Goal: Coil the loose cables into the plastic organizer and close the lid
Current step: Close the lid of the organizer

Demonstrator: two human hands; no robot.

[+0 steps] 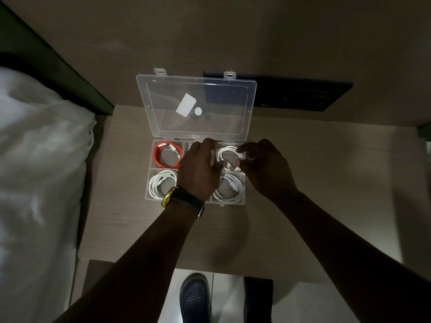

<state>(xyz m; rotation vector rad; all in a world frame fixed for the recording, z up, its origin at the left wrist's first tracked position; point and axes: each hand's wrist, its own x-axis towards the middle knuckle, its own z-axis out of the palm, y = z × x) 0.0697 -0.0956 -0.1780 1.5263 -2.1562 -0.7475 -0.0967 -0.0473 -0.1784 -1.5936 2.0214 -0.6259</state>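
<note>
1. Cables are seen coiled in the compartments of a clear plastic organizer (149, 180), which rests on a pale wooden table (303, 183).
2. The organizer's transparent lid (250, 101) is stood open at the far side, with two latch tabs at its top edge and white stickers on its panel.
3. A red cable (161, 159) is coiled in the far-left compartment.
4. A white cable (158, 185) is coiled in the near-left compartment, and another white coil (229, 190) lies in the near-right compartment.
5. A further white cable (225, 153) is held over the far-right compartment between both hands.
6. The left hand (198, 169), with a watch (184, 199) on its wrist, is laid over the middle of the organizer, fingers curled onto the coil's left side.
7. The right hand (263, 166) is closed in a pinch on the coil's right side, thumb and fingertips pressed together on the strands.
8. A white bed cover (35, 159) is seen to the left, and a dark shoe (194, 297) on the floor below the table edge.
</note>
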